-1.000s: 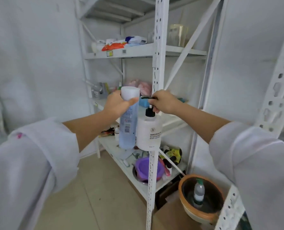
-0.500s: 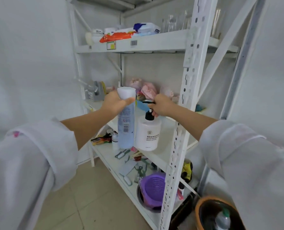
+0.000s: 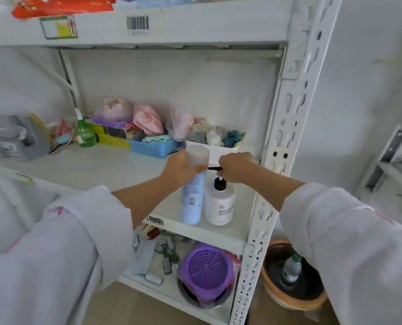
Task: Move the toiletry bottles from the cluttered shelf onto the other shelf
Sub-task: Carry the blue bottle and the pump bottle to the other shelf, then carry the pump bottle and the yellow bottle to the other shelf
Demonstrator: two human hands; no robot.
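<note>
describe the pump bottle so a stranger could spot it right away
On the middle shelf, near its front right corner, two bottles stand side by side. The pump bottle is the right one: squat, white, black pump gripped by the right hand, unlike the taller blue bottle.

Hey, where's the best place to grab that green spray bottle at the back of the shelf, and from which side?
Probably the narrow neck just under the white nozzle of the green spray bottle, coming from the front. It stands upright, open shelf lies before it, and clutter crowds both sides, so a side approach looks blocked.
</note>
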